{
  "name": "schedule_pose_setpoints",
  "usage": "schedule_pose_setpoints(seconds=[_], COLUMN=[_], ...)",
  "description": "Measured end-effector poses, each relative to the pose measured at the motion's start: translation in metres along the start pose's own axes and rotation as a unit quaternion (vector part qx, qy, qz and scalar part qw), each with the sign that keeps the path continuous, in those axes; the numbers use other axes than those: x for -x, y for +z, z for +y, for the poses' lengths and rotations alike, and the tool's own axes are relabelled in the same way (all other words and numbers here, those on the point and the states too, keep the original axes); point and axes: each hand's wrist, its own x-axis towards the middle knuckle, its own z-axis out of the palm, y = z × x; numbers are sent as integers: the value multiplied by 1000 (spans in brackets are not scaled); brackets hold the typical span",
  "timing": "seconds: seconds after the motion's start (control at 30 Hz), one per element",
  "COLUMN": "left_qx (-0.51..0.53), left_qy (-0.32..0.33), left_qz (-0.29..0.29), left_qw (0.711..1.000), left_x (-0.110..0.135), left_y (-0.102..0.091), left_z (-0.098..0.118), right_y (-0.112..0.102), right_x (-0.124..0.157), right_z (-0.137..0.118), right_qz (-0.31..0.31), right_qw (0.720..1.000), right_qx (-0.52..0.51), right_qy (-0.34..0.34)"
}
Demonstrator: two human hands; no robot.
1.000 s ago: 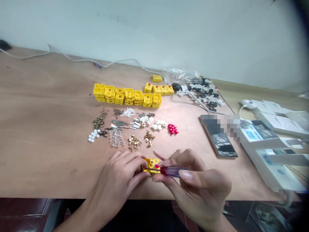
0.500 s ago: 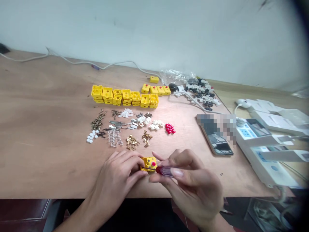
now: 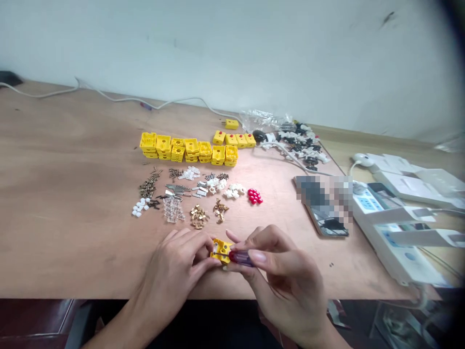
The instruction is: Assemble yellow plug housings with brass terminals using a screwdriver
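My left hand [image 3: 183, 254] grips the left side of a small yellow plastic housing [image 3: 219, 245] near the table's front edge. Screw heads show on the housing's upper face. In my right hand [image 3: 286, 278] is a screwdriver with a clear, red-collared handle [image 3: 241, 258], pinched between thumb and fingers. Its thin shaft lies across the housing, pointing left, with the tip at the housing's left part by my left fingers. Just beyond the hands lie a pile of brass pieces [image 3: 198, 215] and some clear plastic parts [image 3: 173, 209].
Stacked yellow housings [image 3: 191, 147] stand behind the small parts, with red-buttoned yellow units [image 3: 236, 140] beside them. Red caps [image 3: 255, 196], white caps [image 3: 138, 207] and screws [image 3: 148, 186] lie in piles. To the right are a phone [image 3: 327, 213], a power strip [image 3: 368, 201] and black-and-white parts [image 3: 301, 145].
The screwdriver and my right hand have shifted slightly left over the housing. The red button seen on the housing before no longer shows. The whole view has shifted a little.
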Motion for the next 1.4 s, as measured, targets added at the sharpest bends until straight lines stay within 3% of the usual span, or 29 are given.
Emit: schedule_pose_setpoints(seconds=[0.23, 0.4, 0.57, 0.67, 0.77, 0.83, 0.9, 1.0, 1.23, 1.4], left_qx=[7, 4, 9, 13, 12, 12, 11, 3, -46, -137], left_qy=[29, 37, 23, 9, -5, -12, -7, 11, 117, 174], left_qz=[6, -8, -21, -26, -24, -19, -15, -1, 19, 83], left_qw=[1000, 999, 999, 1000, 1000, 1000, 1000, 1000, 992, 972], left_x=[2, 2, -1, -1, 0, 1, 1, 0, 0, 2], left_y=[3, 7, 3, 1, 1, 3, 4, 6, 7, 17], left_z=[-3, -8, -3, 0, 1, 0, -1, -2, 0, -4], right_y=[-4, 3, 6, -8, -35, -55, -68, -75, -73, -71], right_x=[-1, -2, -2, -2, -1, 1, 4, 10, 18, 9], right_z=[6, 8, 10, 8, 9, 14, 24, 43, 58, 57], right_qz=[-35, 18, 20, 44, 61, 50, 2, -69, -102, -111], right_qw=[999, 1000, 1000, 999, 987, 965, 944, 927, 903, 858], right_qx=[-16, -16, -19, 18, 151, 256, 325, 368, 412, 450], right_qy=[20, 3, 1, -8, -4, 32, 50, -1, -71, -222])
